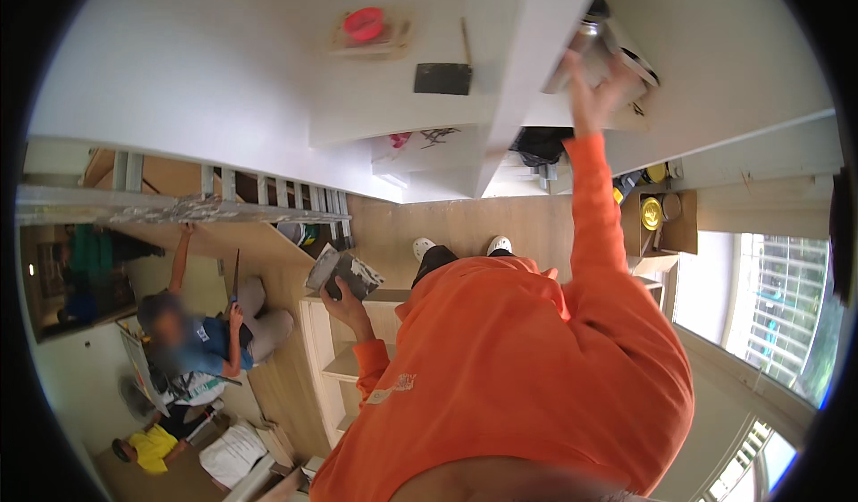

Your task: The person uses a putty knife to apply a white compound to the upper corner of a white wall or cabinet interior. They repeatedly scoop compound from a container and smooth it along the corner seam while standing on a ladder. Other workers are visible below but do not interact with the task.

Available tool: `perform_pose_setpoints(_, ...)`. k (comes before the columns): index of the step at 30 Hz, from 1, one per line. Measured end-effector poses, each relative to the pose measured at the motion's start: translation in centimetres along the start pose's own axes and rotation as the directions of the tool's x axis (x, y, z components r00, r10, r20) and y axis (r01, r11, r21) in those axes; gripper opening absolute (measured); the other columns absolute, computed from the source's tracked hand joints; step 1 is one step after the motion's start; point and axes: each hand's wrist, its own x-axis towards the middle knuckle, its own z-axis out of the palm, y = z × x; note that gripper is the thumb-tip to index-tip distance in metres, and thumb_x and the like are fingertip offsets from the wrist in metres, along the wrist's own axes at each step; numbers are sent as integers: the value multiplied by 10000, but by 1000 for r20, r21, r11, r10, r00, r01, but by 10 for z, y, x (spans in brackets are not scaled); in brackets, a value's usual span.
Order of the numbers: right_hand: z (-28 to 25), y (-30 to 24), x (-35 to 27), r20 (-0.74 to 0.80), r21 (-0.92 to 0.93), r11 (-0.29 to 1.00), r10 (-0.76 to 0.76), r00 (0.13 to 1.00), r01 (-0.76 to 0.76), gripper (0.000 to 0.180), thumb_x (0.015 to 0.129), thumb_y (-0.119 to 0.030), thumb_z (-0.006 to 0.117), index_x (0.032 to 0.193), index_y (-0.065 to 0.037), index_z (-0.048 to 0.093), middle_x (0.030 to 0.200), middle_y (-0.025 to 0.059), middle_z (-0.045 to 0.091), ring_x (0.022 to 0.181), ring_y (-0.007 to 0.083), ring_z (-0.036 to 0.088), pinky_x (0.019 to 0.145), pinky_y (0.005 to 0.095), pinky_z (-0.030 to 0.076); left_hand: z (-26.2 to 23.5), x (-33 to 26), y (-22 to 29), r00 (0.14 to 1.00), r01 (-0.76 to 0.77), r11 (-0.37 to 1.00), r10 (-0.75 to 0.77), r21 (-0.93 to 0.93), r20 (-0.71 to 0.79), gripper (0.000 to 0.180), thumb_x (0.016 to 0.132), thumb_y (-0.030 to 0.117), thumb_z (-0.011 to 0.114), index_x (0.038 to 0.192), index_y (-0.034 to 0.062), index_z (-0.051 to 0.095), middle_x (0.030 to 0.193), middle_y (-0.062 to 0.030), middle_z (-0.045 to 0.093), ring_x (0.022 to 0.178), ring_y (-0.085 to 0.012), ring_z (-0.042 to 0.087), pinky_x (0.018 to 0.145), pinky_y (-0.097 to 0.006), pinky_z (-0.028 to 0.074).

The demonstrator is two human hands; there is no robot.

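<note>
My left hand [347, 311] is closed on a flat, dark rectangular putty scraper [358, 276] smeared with pale filler, held in front of a wooden shelf unit. Up at the right, my right hand [597, 93] stretches into a white shelf compartment, its fingers smeared by motion. Close to those fingers are a metallic container [590, 41] with a dark top and some flat, pale pieces that I cannot make out. Whether the right hand touches any of them does not show. Left of the white divider lies a black-bladed scraper [442, 79] with a thin handle.
A pink bowl [364, 25] sits on the white shelf. An aluminium ladder [223, 207] lies across the left. Below it, a co-worker [201, 337] holds a long, thin tool. A cardboard box [659, 221] with cans stands at right, near a barred window [776, 297].
</note>
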Motion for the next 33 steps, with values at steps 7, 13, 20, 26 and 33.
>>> perform_pose_setpoints(7, 2, -109, -154, 415, 314, 860, -506, 756, 403, 598, 829, -121, 605, 1351, 12, 346, 801, 115, 588, 672, 228, 585, 684, 368, 486, -15, 44, -16, 994, 75, 991, -66, -114, 84, 394, 908, 232, 647, 1139, -73, 552, 1067, -181, 610, 948, -257, 561, 881, -353, 446)
perform_pose_setpoints(13, 225, -56, -119, 542, -136, 972, 236, 807, -193, 840, 881, -310, 609, 1444, -4, 66, 943, 217, 653, 885, 377, 647, 801, 451, 501, -25, 76, -34, 990, 119, 990, -112, -77, 88, 379, 917, 218, 631, 1140, -79, 553, 1086, -181, 606, 983, -260, 552, 915, -356, 426)
perform_pose_setpoints(20, 321, 38, -69, 434, -191, 914, 406, 804, -358, 942, 879, -376, 644, 1452, 10, 4, 936, 210, 649, 822, 314, 671, 687, 365, 554, -41, 81, -50, 988, 98, 995, -94, -26, 121, 362, 908, 207, 635, 1126, -74, 567, 1101, -178, 606, 1026, -275, 540, 944, -371, 406)
perform_pose_setpoints(26, 302, 21, -112, 452, 247, 891, 243, 858, -382, 787, 949, -205, 566, 1482, -96, -2, 746, 68, 553, 584, 139, 525, 552, 295, 511, -45, 94, -47, 967, 124, 983, -89, -138, 237, 306, 906, 179, 642, 1088, -58, 581, 1026, -123, 613, 915, -190, 560, 838, -326, 463)
perform_pose_setpoints(33, 250, -26, -175, 284, 335, 896, 199, 938, -292, 734, 963, -102, 516, 1493, -94, 8, 744, 33, 521, 576, 92, 451, 512, 252, 441, -35, 114, -37, 942, -66, 992, 97, -107, 322, 323, 916, 204, 629, 1088, -63, 572, 1025, -130, 602, 911, -213, 552, 834, -342, 454)
